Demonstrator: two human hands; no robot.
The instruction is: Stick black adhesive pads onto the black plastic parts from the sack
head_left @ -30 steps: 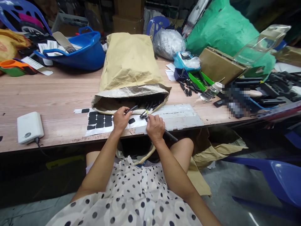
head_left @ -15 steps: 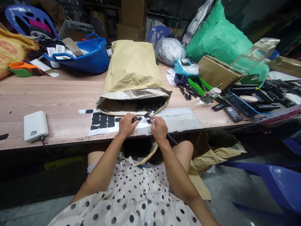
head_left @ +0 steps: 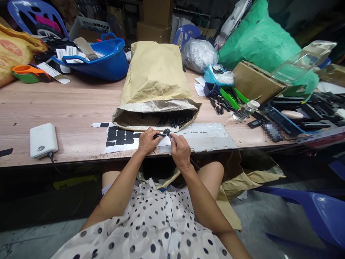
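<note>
My left hand (head_left: 147, 140) is closed around a slim black stick-like piece (head_left: 159, 136) that points to the right. Pinched in my right hand (head_left: 180, 148) is a thin tool, mostly hidden by the fingers. A small dark roundish piece (head_left: 166, 132) shows at that tool's tip, against the end of the black stick; whether they touch I cannot tell. Both hands are over the table's front edge. Left of them lies a white sheet of black rounded stickers (head_left: 120, 136). Just behind, a tan paper sack (head_left: 153, 75) lies with its mouth towards me, several black sticks inside.
A grey board (head_left: 212, 136) lies under and right of my hands. At left are a white power bank (head_left: 43, 140) with a cable and a blue basin (head_left: 107, 59). Rightward stand a green tray (head_left: 234, 98), a clear bottle (head_left: 245, 109) and a blue tray (head_left: 283, 120) of black parts.
My right hand has come a little left and tilted, bringing the dark piece to the end of the black stick. The view has shifted slightly.
</note>
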